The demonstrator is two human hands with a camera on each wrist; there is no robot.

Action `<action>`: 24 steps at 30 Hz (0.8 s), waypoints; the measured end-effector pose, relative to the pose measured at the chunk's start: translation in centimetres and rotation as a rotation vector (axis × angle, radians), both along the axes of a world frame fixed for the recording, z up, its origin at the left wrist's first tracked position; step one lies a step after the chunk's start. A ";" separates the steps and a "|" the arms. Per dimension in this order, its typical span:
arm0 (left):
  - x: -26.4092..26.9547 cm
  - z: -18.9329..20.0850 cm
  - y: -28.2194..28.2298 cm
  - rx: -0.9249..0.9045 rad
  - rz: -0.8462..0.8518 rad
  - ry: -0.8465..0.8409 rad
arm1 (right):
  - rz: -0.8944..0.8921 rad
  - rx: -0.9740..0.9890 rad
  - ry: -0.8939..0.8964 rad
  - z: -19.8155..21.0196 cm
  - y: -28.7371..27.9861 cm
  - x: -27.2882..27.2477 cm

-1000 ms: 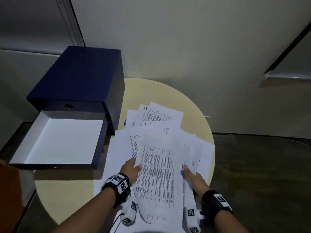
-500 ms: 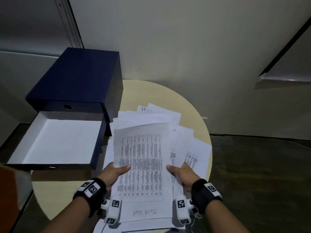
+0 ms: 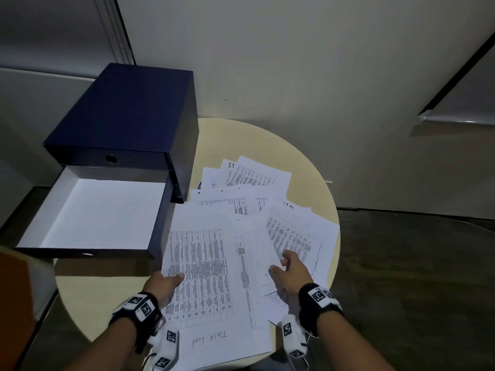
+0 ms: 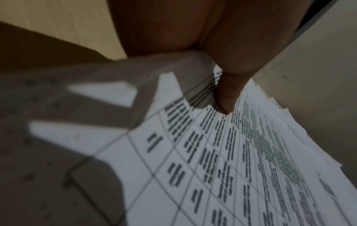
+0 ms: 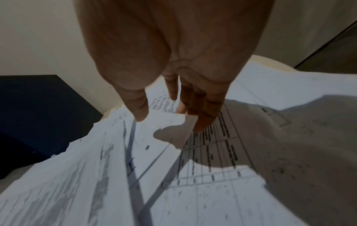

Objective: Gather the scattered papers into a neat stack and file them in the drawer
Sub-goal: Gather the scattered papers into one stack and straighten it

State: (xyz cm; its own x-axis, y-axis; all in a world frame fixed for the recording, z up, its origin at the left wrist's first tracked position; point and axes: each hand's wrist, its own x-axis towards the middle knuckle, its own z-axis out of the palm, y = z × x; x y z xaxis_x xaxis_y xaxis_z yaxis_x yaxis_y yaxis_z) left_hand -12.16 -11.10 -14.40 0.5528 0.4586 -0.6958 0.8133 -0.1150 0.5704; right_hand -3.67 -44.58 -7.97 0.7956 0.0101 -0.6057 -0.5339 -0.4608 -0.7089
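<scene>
Several printed sheets (image 3: 241, 210) lie fanned over the round table. The front sheet (image 3: 206, 277), with a table and the handwritten words "Task list", lies nearest me. My left hand (image 3: 163, 285) grips its left edge, thumb (image 4: 226, 97) on top and fingers hidden beneath. My right hand (image 3: 292, 271) hovers over the right-hand sheets (image 5: 212, 145) with fingers (image 5: 204, 110) straight and holding nothing. The dark blue drawer box (image 3: 128, 113) stands at the left, its white-lined drawer (image 3: 93, 210) pulled out and holding nothing.
The cream round table (image 3: 302, 156) ends near a pale wall behind. Dark floor (image 3: 415, 277) lies to the right. An orange and white object (image 3: 16, 303) sits at the lower left edge.
The lifted sheet has come down flat among the others. My right hand has let go of it and moved right over the outer sheets; my left hand still holds its left edge.
</scene>
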 end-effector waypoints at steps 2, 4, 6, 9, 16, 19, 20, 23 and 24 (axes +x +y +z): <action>0.0 -0.4 0.0 -0.005 -0.037 0.015 | -0.018 0.035 0.059 -0.2 0.9 0.1; -0.1 -0.5 0.0 -0.004 -0.037 0.025 | 0.073 -0.016 0.058 0.0 1.9 0.3; -0.1 0.1 -0.3 -0.008 -0.041 0.041 | 0.165 -0.100 0.021 0.0 2.4 0.3; -0.1 0.8 -0.6 -0.027 -0.001 0.046 | 0.144 -0.169 -0.009 0.3 1.7 0.5; -0.3 -1.6 0.3 -0.061 0.048 0.048 | -0.092 -0.114 -0.067 0.9 -7.3 1.1; -0.2 0.7 -0.5 -0.035 0.029 0.054 | -0.271 0.017 -0.147 3.2 -8.7 1.8; -0.1 0.7 -0.5 -0.031 0.037 0.056 | -0.310 0.069 -0.175 4.1 -8.8 2.2; -0.1 0.7 -0.6 -0.037 0.060 0.026 | -0.382 0.243 -0.180 6.9 -8.2 2.6; -0.1 0.8 -0.6 -0.036 0.064 0.023 | -0.386 0.289 -0.160 7.4 -7.8 2.5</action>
State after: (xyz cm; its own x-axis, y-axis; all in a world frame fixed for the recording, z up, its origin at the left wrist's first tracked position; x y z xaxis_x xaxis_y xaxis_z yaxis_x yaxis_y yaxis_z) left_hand -12.25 -11.66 -13.61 0.5067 0.4669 -0.7248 0.8313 -0.0418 0.5542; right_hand -1.17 -52.41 -0.59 0.8569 -0.1535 -0.4920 -0.5011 -0.0244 -0.8651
